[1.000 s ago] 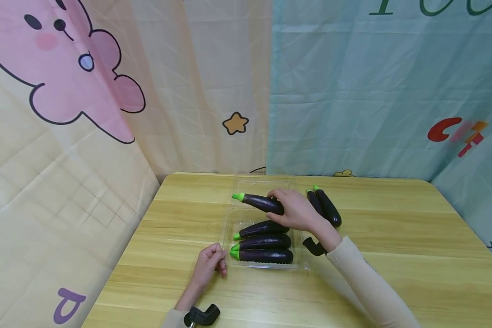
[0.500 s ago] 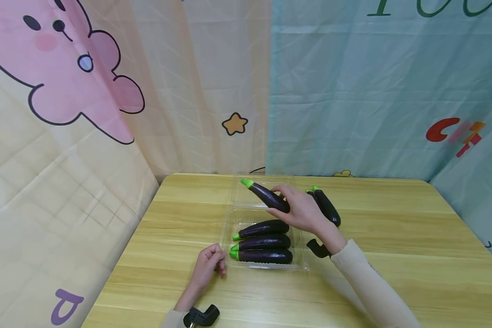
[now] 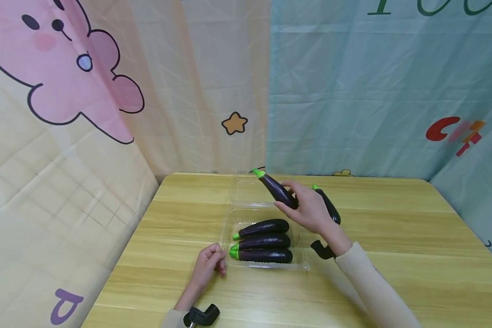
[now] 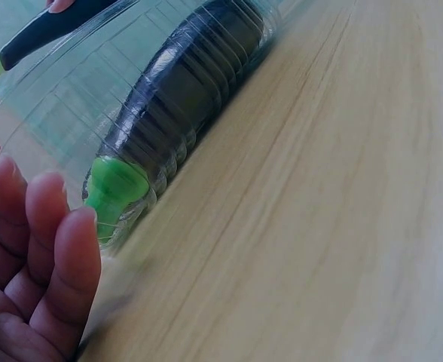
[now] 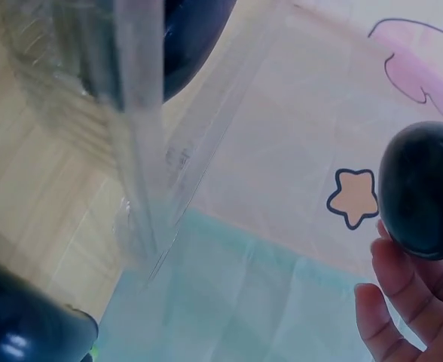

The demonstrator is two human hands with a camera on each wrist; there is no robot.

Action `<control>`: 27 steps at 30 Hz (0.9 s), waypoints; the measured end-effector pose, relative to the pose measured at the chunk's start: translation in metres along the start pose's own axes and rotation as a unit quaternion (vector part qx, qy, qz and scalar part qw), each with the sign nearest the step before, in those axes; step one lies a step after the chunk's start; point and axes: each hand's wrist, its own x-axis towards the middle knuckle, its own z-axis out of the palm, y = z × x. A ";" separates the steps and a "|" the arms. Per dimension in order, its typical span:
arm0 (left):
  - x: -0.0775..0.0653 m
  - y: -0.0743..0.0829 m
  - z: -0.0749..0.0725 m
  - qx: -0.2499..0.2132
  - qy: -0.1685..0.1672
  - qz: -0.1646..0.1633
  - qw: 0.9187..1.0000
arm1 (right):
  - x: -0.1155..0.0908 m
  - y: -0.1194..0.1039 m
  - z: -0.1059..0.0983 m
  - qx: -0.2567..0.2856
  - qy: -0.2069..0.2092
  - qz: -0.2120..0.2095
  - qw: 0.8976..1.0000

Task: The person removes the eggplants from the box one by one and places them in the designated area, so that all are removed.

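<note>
My right hand (image 3: 307,209) grips a dark purple eggplant (image 3: 275,189) by its thick end. Its green stem points up and to the far left, and it is raised over the hinged lid of a clear plastic container (image 3: 302,259). Three more eggplants (image 3: 264,241) lie side by side in the container, stems to the left. In the right wrist view, fingers (image 5: 402,286) support the held eggplant's rounded end (image 5: 425,192). My left hand (image 3: 208,265) rests on the table beside the container's front left corner, fingers loosely curled and holding nothing.
Another eggplant (image 3: 328,206) lies on the wooden table (image 3: 393,255) right of the container, partly behind my right hand. The container's open lid (image 3: 246,193) lies flat toward the back edge. Printed curtains (image 3: 332,91) hang behind the table.
My right hand has moved right and slightly back with the eggplant, whose stem end has swung upward. It now covers one of the two eggplants on the right. The left hand stays put.
</note>
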 end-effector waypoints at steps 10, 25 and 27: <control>0.001 -0.002 -0.002 0.007 -0.010 0.006 1.000 | -0.005 0.009 -0.005 0.022 0.042 0.033 0.998; 0.001 -0.001 -0.001 0.009 -0.003 0.000 1.000 | -0.013 0.026 -0.011 0.058 0.093 0.067 0.992; 0.001 -0.001 -0.001 0.009 -0.004 0.001 1.000 | -0.014 0.028 -0.012 0.057 0.095 0.074 0.991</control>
